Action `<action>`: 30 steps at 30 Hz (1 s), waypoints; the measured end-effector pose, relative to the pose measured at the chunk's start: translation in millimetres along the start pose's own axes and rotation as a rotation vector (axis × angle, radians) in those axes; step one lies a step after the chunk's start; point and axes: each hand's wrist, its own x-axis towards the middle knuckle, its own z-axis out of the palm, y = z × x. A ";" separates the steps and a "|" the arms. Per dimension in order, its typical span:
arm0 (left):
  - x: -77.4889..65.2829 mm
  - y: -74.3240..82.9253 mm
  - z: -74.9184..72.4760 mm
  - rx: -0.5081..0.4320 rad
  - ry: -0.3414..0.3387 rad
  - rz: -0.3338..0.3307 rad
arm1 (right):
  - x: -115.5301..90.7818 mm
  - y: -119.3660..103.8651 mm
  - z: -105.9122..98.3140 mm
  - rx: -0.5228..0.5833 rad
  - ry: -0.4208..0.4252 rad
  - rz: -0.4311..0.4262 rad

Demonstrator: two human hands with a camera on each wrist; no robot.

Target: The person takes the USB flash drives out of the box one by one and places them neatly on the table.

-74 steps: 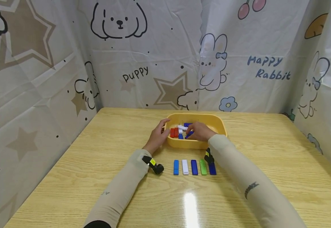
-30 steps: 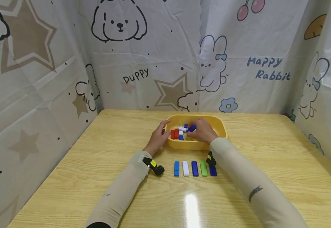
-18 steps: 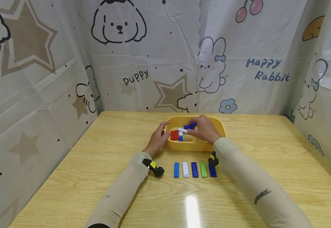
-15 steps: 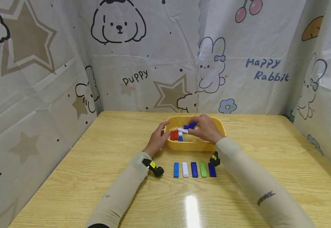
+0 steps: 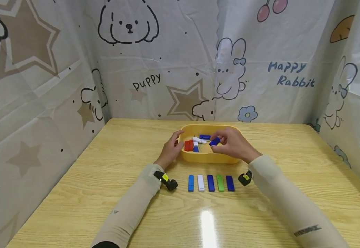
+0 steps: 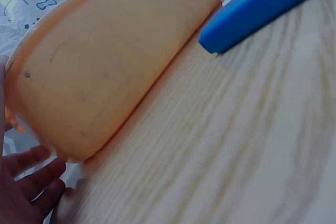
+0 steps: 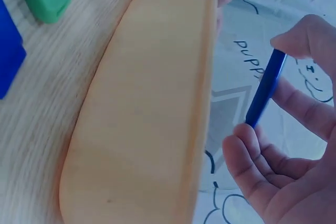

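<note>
My right hand (image 5: 234, 144) pinches a dark blue USB flash drive (image 5: 215, 141) between thumb and fingertips, above the right part of a yellow plastic basket (image 5: 211, 158). In the right wrist view the flash drive (image 7: 266, 87) is raised past the basket's rim. My left hand (image 5: 170, 150) grips the basket's left end, with thumb and forefinger at the rim; in the left wrist view several fingers (image 6: 42, 177) curve against its lower corner. Inside the basket lie red flash drives (image 5: 189, 145), white ones (image 5: 200, 140) and blue ones (image 5: 205, 137).
In front of the basket a row of flash drives lies on the wooden table (image 5: 130, 144): light blue (image 5: 191, 183), white (image 5: 201, 183), dark blue (image 5: 210, 183), green (image 5: 220, 183) and another dark blue (image 5: 230, 183). A printed cloth (image 5: 155, 62) hangs behind and at the sides.
My right hand has picked a dark blue flash drive out of the pile and moved it up and to the right, uncovering the pieces under it. The left hand stays at the basket.
</note>
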 end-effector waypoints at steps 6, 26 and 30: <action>-0.1 -0.3 0.2 -0.002 -0.003 -0.008 | -15.2 -0.7 -2.4 0.034 -0.033 -0.055; 0.4 1.0 -2.5 0.021 -0.016 0.001 | -56.6 0.3 -19.4 -0.030 -0.099 -0.127; -0.4 1.2 -1.9 0.020 -0.018 0.000 | -64.1 0.4 -23.5 -0.048 -0.177 -0.102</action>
